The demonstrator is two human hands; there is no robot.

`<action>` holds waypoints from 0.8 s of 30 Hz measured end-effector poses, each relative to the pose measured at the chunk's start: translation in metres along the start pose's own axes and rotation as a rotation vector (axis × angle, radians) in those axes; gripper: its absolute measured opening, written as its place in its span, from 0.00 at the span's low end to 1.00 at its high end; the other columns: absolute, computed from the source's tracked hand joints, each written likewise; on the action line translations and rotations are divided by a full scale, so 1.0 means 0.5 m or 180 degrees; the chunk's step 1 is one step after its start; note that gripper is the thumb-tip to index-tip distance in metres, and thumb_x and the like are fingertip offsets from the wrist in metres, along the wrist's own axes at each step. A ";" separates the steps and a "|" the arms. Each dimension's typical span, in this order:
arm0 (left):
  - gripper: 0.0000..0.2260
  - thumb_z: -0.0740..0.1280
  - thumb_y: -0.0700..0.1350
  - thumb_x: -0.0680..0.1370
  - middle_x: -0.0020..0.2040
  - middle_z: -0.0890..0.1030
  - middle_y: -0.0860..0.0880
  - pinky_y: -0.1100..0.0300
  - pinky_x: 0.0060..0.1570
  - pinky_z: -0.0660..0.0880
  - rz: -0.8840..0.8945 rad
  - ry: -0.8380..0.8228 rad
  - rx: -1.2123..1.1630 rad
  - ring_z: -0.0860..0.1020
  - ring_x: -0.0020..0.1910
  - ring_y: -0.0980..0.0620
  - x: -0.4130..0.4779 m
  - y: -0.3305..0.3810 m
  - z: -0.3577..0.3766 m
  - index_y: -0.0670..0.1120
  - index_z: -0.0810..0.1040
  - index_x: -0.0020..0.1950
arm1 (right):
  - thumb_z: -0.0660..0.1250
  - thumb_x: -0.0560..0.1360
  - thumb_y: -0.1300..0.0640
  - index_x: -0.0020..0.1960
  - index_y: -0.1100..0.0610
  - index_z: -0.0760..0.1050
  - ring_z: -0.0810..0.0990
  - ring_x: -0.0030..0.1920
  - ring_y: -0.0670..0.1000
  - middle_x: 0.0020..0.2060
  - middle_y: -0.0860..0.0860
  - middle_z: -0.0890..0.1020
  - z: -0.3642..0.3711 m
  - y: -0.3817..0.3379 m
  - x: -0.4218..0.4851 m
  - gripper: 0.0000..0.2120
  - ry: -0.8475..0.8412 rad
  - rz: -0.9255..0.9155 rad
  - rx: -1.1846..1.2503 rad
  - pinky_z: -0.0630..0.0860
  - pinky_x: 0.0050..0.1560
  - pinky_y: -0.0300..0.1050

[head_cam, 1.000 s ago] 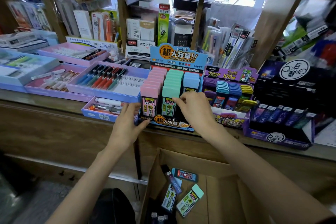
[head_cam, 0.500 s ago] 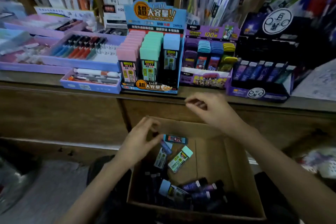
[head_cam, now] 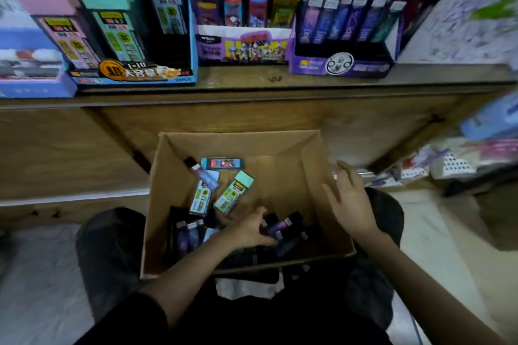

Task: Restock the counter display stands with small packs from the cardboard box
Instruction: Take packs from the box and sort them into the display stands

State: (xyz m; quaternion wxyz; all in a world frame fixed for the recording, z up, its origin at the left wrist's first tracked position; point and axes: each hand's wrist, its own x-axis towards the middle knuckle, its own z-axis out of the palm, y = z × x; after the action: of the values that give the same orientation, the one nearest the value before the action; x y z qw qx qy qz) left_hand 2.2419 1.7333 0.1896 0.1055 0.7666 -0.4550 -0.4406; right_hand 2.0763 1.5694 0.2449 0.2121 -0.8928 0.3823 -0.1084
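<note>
Left hand dropped inside box walls.

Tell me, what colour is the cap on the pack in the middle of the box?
The pack's cap is mint green; the head view shows it.

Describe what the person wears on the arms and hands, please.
Both the left hand and the right hand are bare: no gloves, rings or watch show. Nothing covers the wrists; a dark sleeve seems to begin only near the left elbow.
</note>
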 end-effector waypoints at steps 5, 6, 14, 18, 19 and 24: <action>0.40 0.70 0.68 0.64 0.61 0.62 0.42 0.52 0.57 0.64 -0.0291 0.0199 0.0704 0.63 0.62 0.41 0.054 0.017 0.070 0.44 0.61 0.65 | 0.60 0.79 0.49 0.70 0.55 0.61 0.72 0.61 0.51 0.64 0.54 0.70 0.027 0.002 -0.015 0.23 -0.0264 0.0821 0.1295 0.70 0.58 0.46; 0.41 0.69 0.70 0.64 0.59 0.62 0.42 0.51 0.56 0.64 -0.0308 0.0264 0.0766 0.62 0.60 0.41 0.060 0.020 0.083 0.45 0.61 0.65 | 0.60 0.78 0.48 0.71 0.54 0.60 0.71 0.59 0.48 0.64 0.53 0.69 0.035 0.001 -0.019 0.23 -0.0228 0.0787 0.1262 0.69 0.57 0.44; 0.28 0.51 0.60 0.80 0.78 0.40 0.45 0.40 0.69 0.49 0.1170 0.0112 0.2288 0.44 0.76 0.40 0.094 0.002 0.121 0.56 0.46 0.77 | 0.60 0.79 0.48 0.71 0.56 0.59 0.72 0.60 0.53 0.63 0.54 0.67 0.057 0.007 -0.021 0.25 -0.0095 0.0735 0.1041 0.68 0.53 0.41; 0.28 0.51 0.59 0.80 0.78 0.44 0.48 0.42 0.70 0.49 0.1545 -0.0002 0.2636 0.48 0.76 0.43 0.110 -0.019 0.118 0.55 0.45 0.77 | 0.59 0.79 0.49 0.70 0.57 0.59 0.73 0.59 0.55 0.62 0.55 0.68 0.061 0.010 -0.024 0.24 -0.0001 0.0611 0.1002 0.70 0.52 0.43; 0.29 0.53 0.59 0.79 0.78 0.44 0.48 0.41 0.70 0.49 0.1433 0.0099 0.2649 0.48 0.76 0.44 0.111 -0.024 0.114 0.54 0.45 0.77 | 0.59 0.79 0.49 0.70 0.58 0.60 0.73 0.59 0.56 0.62 0.55 0.68 0.061 0.011 -0.025 0.24 0.0016 0.0595 0.0989 0.70 0.52 0.44; 0.32 0.55 0.62 0.77 0.78 0.46 0.50 0.42 0.71 0.45 0.0748 0.0692 0.1907 0.47 0.77 0.50 0.120 -0.046 0.077 0.53 0.47 0.77 | 0.59 0.79 0.49 0.71 0.57 0.59 0.73 0.59 0.55 0.62 0.55 0.68 0.061 0.016 -0.025 0.24 -0.0009 0.0585 0.0997 0.69 0.54 0.43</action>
State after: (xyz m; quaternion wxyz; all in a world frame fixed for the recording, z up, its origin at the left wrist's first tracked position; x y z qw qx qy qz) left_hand 2.2380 1.7079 0.1190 -0.0264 0.7484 -0.6356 -0.1878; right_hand 2.0736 1.5827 0.2139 0.3581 -0.8103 0.4403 -0.1456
